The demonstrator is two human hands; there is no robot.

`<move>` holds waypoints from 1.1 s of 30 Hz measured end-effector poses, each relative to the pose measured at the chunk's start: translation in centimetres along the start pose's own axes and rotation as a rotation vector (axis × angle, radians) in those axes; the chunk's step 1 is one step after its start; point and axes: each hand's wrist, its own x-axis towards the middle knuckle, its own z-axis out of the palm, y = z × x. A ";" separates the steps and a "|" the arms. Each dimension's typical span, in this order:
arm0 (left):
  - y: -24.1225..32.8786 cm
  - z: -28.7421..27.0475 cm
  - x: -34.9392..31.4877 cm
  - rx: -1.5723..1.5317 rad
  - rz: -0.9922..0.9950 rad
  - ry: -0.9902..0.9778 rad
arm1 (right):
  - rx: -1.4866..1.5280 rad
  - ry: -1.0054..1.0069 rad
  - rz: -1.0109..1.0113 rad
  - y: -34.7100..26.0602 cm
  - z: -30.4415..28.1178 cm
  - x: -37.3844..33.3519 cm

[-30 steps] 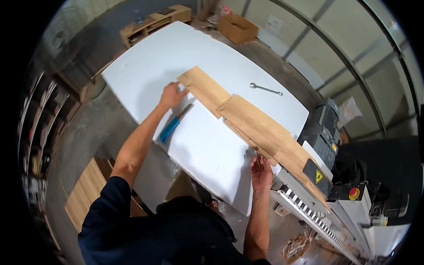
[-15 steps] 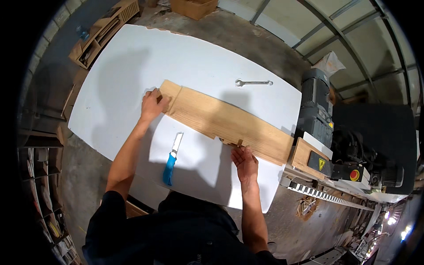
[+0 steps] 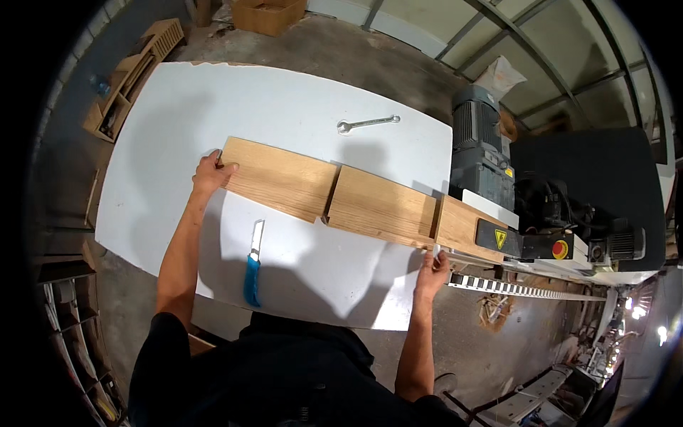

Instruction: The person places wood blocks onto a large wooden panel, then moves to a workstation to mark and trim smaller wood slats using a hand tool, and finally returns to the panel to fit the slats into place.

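A light-brown wooden board (image 3: 276, 181) lies crosswise on the white table, my left hand (image 3: 212, 174) closed on its left end with the thumb on top. To its right, past a narrow dark gap, lies a second wooden board (image 3: 380, 206). My right hand (image 3: 431, 276) is at that board's near right corner, fingers bent together beside a small white piece; what they hold I cannot make out. Between my arms, nearer me, rests a knife with a blue handle (image 3: 252, 274) and a bare blade. Beyond the boards lies a metal wrench (image 3: 368, 125).
A machine with a grey motor (image 3: 477, 135), a red stop button (image 3: 560, 249) and a wooden panel (image 3: 459, 220) adjoins the white table's (image 3: 163, 142) right edge. A toothed white strip (image 3: 519, 289) runs rightward. Wooden shelving (image 3: 131, 78) stands at far left, a cardboard box (image 3: 267, 16) behind.
The boards now lie end to end with a gap, where one long strip showed before. My left hand has moved left with its board; my right hand has moved right to the far corner.
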 end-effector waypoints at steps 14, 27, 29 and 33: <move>18.6 16.7 -15.0 -0.130 0.340 -0.210 | 0.066 -0.225 -0.055 4.2 2.1 5.5; 12.8 15.6 -18.1 -0.426 0.330 -0.185 | 0.352 -0.424 0.118 0.7 0.0 4.1; 13.4 15.9 -18.8 -0.152 0.410 -0.067 | 0.316 -0.467 0.150 0.2 -0.3 3.6; 11.4 16.4 -21.0 -0.148 0.530 0.043 | 0.296 -0.443 0.157 1.8 -1.7 3.4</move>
